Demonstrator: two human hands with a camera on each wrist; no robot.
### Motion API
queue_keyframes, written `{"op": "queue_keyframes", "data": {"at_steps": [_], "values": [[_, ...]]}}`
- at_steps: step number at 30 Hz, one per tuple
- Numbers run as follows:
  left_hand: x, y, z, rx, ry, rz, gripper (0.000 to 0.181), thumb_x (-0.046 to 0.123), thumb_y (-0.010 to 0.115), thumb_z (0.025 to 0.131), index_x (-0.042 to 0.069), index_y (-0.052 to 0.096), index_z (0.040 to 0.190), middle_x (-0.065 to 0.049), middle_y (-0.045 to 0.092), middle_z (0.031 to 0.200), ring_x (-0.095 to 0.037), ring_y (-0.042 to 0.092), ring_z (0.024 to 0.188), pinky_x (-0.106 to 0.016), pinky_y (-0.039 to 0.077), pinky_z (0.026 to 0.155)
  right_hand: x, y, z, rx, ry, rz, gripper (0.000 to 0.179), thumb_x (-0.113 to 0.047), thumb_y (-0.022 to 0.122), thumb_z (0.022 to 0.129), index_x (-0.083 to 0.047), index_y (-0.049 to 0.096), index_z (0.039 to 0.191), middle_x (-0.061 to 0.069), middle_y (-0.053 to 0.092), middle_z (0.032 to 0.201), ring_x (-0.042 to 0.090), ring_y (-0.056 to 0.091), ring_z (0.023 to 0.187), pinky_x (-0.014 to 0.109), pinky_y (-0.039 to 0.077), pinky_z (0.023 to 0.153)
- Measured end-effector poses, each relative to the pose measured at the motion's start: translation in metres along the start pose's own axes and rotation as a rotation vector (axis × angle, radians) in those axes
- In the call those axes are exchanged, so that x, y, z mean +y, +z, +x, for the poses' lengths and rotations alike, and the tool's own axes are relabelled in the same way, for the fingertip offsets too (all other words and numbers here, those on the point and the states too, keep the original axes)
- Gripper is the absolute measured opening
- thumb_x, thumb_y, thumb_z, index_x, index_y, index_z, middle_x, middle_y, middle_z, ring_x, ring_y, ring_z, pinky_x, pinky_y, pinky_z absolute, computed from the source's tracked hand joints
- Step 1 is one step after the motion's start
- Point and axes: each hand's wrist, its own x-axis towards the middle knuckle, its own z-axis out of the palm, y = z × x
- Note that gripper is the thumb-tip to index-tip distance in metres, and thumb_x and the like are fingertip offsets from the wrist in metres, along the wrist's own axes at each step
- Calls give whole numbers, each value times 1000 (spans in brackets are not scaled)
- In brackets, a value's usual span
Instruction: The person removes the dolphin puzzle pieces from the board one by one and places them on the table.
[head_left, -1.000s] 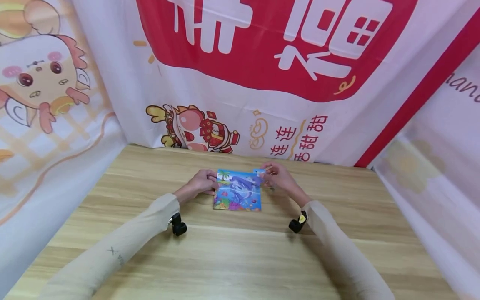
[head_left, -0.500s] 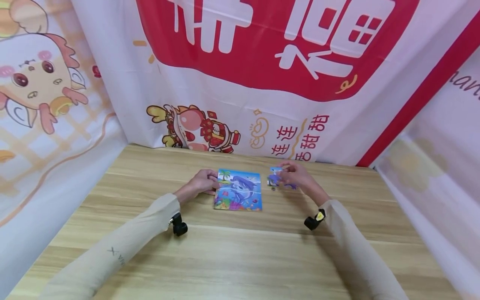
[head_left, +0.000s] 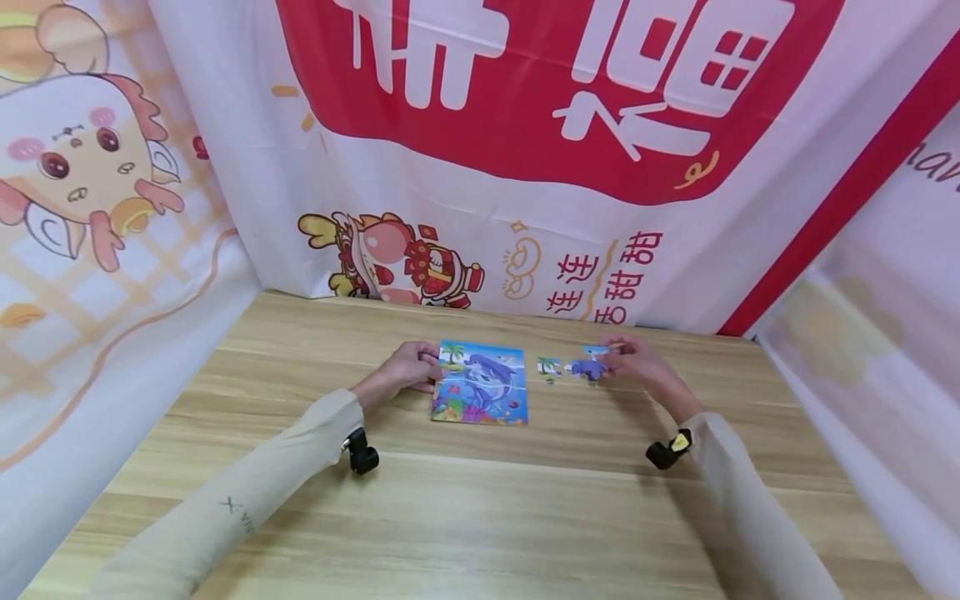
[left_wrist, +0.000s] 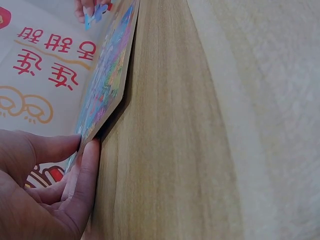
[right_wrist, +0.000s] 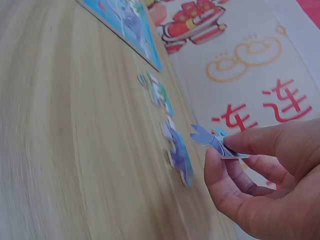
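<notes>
A colourful dolphin jigsaw board (head_left: 480, 383) lies flat on the wooden table (head_left: 480, 517). My left hand (head_left: 407, 367) rests at its left edge, thumb and fingers (left_wrist: 87, 165) against the board's corner (left_wrist: 102, 95). My right hand (head_left: 637, 360) is out to the right of the board and pinches a small blue puzzle piece (right_wrist: 215, 140) between thumb and fingers, just above the table. Two loose pieces lie on the table between board and hand: a green-white one (head_left: 549, 367) (right_wrist: 157, 92) and a purple one (head_left: 585, 369) (right_wrist: 180, 152).
Printed red-and-white cloth banners (head_left: 525, 167) hang close behind the table and along both sides. Small black wrist cameras (head_left: 363, 456) (head_left: 666, 451) sit on both beige sleeves. Bare wood stretches toward the near edge.
My right hand has moved from the board's top right corner out to the right, carrying pieces away. Two loose pieces now lie on the table. The left hand stayed at the board.
</notes>
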Motion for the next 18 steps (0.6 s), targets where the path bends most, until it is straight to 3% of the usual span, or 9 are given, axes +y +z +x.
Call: {"op": "queue_keyframes", "data": {"at_steps": [7, 12, 18], "values": [[-1, -1, 1, -6, 12, 3, 47, 4, 70, 98, -5, 52, 140, -16, 61, 119, -18, 66, 91, -24, 67, 71, 6, -20, -9, 35, 39, -30, 34, 0, 62, 100, 12, 52, 131, 3, 64, 97, 13, 66, 82, 26, 66, 77], [-4, -2, 2, 6, 6, 4, 46, 4, 71, 98, -5, 52, 139, -15, 60, 117, -18, 65, 91, -24, 67, 70, 12, -30, -10, -20, 77, -55, 43, -1, 60, 102, 15, 46, 139, 2, 65, 95, 10, 63, 82, 25, 65, 78], [-3, -1, 6, -4, -10, 14, 50, 7, 70, 99, -3, 50, 143, -16, 60, 123, -19, 66, 95, -25, 67, 74, 21, -41, -11, -43, 84, -132, 38, -2, 59, 102, 19, 48, 132, 1, 65, 85, 8, 60, 72, 21, 56, 61]]}}
